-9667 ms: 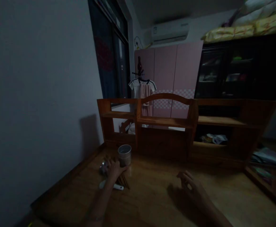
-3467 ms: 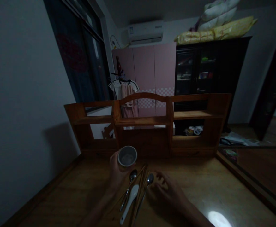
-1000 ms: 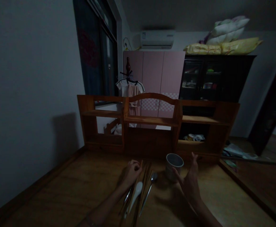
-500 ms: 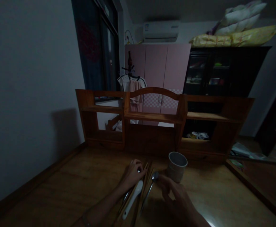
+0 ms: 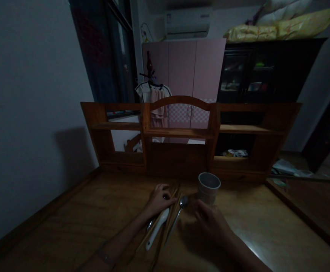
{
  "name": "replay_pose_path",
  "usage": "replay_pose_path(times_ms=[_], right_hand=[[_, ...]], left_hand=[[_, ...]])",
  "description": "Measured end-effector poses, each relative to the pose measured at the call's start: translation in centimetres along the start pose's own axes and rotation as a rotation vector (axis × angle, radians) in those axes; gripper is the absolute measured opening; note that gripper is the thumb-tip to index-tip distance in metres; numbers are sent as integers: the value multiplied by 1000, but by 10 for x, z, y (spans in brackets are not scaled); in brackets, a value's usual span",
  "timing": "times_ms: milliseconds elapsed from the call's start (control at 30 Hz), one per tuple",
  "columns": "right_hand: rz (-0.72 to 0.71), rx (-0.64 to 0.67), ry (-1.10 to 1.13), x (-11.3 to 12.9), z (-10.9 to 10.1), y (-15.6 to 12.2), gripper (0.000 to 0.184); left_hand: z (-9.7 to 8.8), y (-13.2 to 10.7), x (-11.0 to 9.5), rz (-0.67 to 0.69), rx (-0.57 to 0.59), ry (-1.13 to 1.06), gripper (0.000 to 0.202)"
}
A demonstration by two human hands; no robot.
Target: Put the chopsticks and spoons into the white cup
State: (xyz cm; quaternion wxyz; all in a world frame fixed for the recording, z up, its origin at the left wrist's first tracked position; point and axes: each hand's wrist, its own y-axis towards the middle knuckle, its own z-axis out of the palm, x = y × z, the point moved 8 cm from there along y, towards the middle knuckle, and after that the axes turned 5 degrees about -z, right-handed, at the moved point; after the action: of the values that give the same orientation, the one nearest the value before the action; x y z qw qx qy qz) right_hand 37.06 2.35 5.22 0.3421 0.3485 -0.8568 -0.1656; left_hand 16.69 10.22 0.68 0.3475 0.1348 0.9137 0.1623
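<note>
My left hand (image 5: 158, 201) rests over a bundle of chopsticks (image 5: 162, 234) on the wooden table, fingers bent and thumb pressed on the sticks. A metal spoon (image 5: 150, 224) lies partly hidden beneath this hand. Beside it is a white ceramic spoon (image 5: 157, 229), its bowl end close to the thumb. To the right of the chopsticks lies another metal spoon (image 5: 183, 202), touched by neither hand. My right hand (image 5: 212, 221) hovers right of that spoon with its fingers curled in; nothing shows in them. Just beyond it stands a grey cup (image 5: 208, 187), upright.
A wooden shelf unit (image 5: 179, 132) runs along the table's far edge. On the left is a wall (image 5: 34, 151). A raised wooden edge (image 5: 301, 219) borders the table on the right. The room is dim.
My right hand has drawn its stretched fingers in and moved away from the metal spoon's bowl. My left hand stays on the chopsticks. The camera view has tilted slightly.
</note>
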Motion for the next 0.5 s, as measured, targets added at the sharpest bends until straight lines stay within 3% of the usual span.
replay_pose_path(times_ms=[500], right_hand=[[11, 33, -7, 2, 2, -1, 14]], left_hand=[[2, 1, 0, 47, -27, 15, 20]])
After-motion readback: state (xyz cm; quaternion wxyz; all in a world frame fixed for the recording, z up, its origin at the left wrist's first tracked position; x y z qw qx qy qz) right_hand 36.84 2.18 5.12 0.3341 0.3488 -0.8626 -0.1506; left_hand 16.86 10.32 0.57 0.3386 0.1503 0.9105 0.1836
